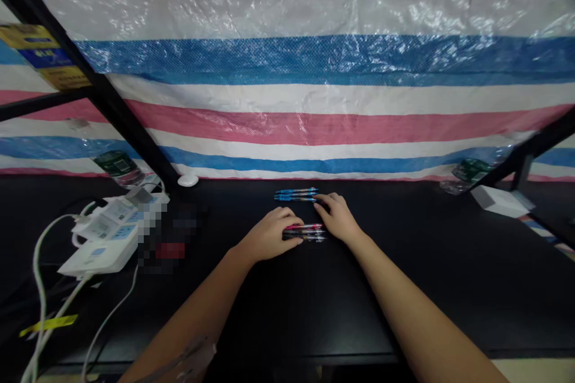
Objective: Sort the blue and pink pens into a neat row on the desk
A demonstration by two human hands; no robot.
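Observation:
Two blue-barrelled pens lie side by side on the black table, pointing left to right. Nearer to me lies a small bunch of pens, one with a red barrel and the others dark. My left hand is curled over their left ends. My right hand lies just to the right, its fingertips at the right ends of the blue pens and not closed around them.
White power strips with white cables lie at the left, next to a pixelated patch. A white mouse and a green-labelled bottle stand behind them. A white box sits far right. Black frame bars stand before a striped tarp.

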